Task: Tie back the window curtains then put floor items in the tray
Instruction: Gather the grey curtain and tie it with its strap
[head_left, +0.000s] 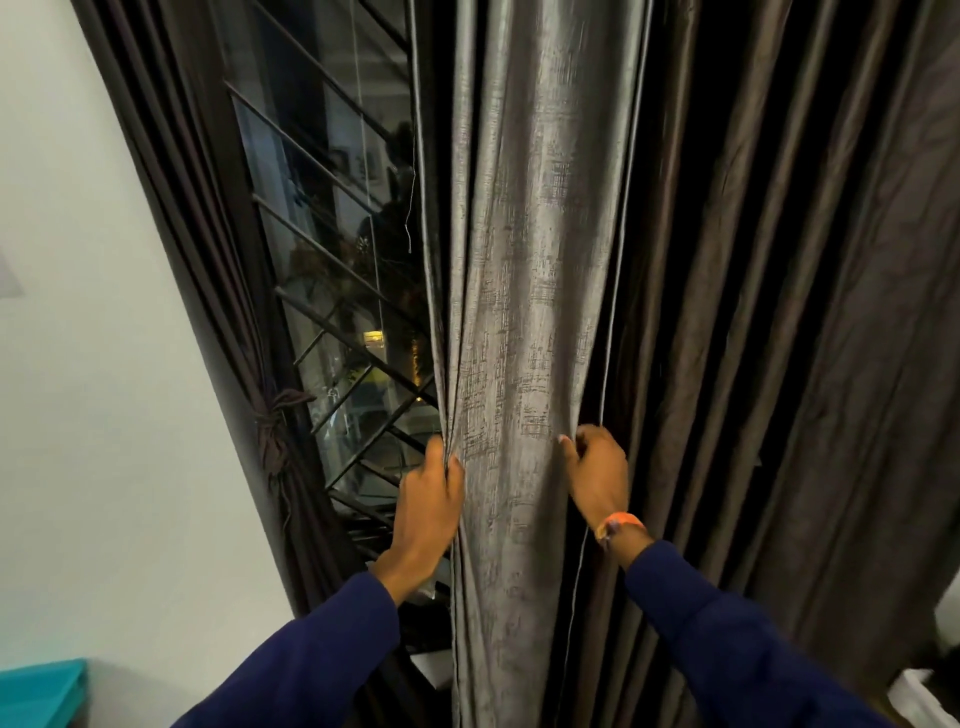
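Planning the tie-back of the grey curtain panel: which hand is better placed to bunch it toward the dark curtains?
Likely the left hand: it grips the grey curtain at its window-side edge. The right hand already holds the far edge.

1. Single head-worn view, wide-angle; faces forward and slightly down at the grey curtain (524, 291).
2. Close range: curtain within arm's reach; window (337, 249) at frame left, image tilted.

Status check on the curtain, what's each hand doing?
Left hand grips grey curtain left edge. Right hand pinches its right edge. Not tied yet. Far-left curtain already tied.
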